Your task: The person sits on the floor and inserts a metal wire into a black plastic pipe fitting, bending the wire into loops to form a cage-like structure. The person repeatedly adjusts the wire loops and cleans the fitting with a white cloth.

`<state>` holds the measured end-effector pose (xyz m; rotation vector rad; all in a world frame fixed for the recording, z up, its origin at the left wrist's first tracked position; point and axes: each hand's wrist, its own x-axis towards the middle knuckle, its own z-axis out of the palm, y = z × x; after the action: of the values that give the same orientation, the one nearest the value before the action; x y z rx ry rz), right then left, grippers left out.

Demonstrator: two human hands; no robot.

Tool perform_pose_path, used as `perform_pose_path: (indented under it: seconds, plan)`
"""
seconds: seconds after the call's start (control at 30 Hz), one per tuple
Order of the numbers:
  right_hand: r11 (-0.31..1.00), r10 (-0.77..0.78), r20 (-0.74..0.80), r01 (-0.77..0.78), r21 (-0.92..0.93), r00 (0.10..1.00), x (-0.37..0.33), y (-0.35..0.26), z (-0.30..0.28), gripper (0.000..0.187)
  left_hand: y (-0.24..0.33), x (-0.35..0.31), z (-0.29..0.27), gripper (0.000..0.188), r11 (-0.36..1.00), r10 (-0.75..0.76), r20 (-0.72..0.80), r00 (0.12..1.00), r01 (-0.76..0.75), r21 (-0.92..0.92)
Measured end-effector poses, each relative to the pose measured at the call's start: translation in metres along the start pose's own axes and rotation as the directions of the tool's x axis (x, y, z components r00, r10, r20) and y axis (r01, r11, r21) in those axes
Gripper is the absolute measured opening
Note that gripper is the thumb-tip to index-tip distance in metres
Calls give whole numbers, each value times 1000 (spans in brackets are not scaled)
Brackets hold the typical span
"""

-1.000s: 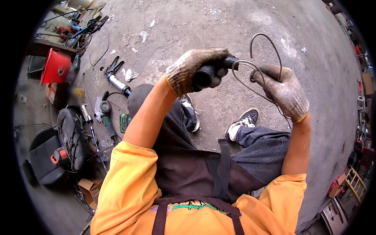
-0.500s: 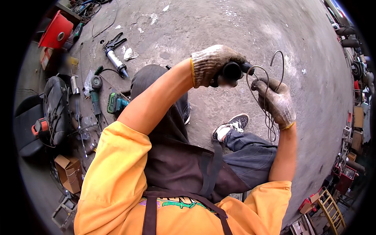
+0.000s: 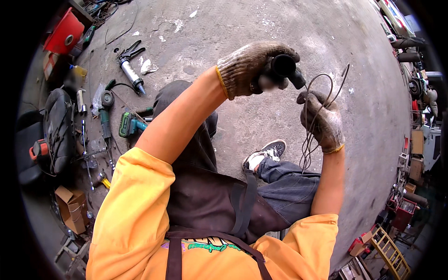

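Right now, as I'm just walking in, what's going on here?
Someone in an orange shirt and dark apron is working in gloves. The left hand grips a hollow black part, while the right hand holds a loosely looped thin wire close beside it. A strand shows at the part's narrow end; I can't tell whether it goes inside. A caulking gun, grinder and drill lie to the person's left.
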<state>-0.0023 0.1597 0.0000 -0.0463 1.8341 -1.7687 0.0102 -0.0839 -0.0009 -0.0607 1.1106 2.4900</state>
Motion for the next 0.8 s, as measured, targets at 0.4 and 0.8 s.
perform_pose_path:
  seconds: [0.4, 0.8]
  plan:
    - [980, -187, -192, 195, 27, 964, -2, 15, 31, 22, -6, -2, 1, 40, 784, 425, 22, 905, -380, 491]
    - [972, 125, 168, -155, 179, 978, 11, 3, -3, 25, -4, -3, 17, 45, 977, 48, -181, 982, -9, 215]
